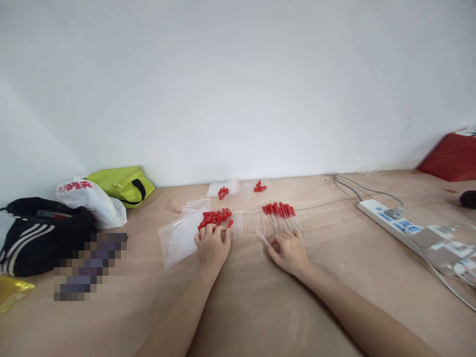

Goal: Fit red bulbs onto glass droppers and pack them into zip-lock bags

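My left hand (213, 244) is at the near edge of a pile of red rubber bulbs (213, 217), fingers curled. One red rubber bulb (230, 223) sits at its thumb and index fingertips, apparently pinched. Between thumb and forefinger, my right hand (289, 250) grips a thin clear dropper tube (262, 238) that points up and left. A row of similar bare tubes (245, 224) lies between the hands. Just beyond the right hand, several droppers with red bulbs fitted (279, 210) lie side by side, their lower ends partly hidden by the fingers.
Clear zip bags (180, 235) lie left of the pile. Further bags with red bulbs (223, 193) rest by the wall. A power strip (394, 223) with cables is at right. Left stand a black bag (48, 238), white plastic bag (92, 201) and lime-green bag (122, 183).
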`<state>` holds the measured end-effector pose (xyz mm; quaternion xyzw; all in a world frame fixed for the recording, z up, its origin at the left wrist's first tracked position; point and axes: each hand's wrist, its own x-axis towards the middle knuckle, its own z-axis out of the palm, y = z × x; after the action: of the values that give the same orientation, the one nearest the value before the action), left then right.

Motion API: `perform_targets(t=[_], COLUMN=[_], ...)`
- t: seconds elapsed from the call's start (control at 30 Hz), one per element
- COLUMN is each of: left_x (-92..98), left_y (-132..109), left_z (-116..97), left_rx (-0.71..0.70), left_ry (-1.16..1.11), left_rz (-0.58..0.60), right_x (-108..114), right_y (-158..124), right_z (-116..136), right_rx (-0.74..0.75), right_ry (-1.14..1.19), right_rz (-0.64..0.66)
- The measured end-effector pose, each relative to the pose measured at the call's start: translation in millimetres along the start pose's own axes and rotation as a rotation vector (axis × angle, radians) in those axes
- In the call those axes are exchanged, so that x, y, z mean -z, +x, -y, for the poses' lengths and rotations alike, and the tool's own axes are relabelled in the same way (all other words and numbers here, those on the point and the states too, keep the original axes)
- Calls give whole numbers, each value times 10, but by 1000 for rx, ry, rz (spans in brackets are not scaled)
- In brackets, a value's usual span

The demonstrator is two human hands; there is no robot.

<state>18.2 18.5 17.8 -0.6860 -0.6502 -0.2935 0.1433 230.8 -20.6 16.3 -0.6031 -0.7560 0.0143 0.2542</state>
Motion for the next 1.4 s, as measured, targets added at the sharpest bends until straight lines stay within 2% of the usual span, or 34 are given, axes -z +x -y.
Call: perform_targets(t=[0.13,0.3,0.43,0.6,0.67,0.77,1.13,1.4], left_x=[124,263,280,266,274,294,306,234], left_y=[-216,-393,-311,-119,-85,-81,-269,-290], left_z=[-13,-100,-32,184,219,200,-85,-60], left_rx=[-115,-186,-252,-505,-556,-547,-419,-389], left_ry=[-81,-117,-187,-250,-276,-320,-416,-431], left_rz=[-16,60,129,294,364,416,434,372], right_x=[46,37,7,-26,-45,-63,-55,-46], right_y=[-62,-54,-39,-7,6,12,-33,-29], right_z=[-67,-104,-113,-89,-71,-44,-9,-6], right_rx=[27,89,124,123,123,141,202,182], right_ry=[30,96,149,185,177,177,202,287], right_rz=[34,93,98,110,130,163,133,119])
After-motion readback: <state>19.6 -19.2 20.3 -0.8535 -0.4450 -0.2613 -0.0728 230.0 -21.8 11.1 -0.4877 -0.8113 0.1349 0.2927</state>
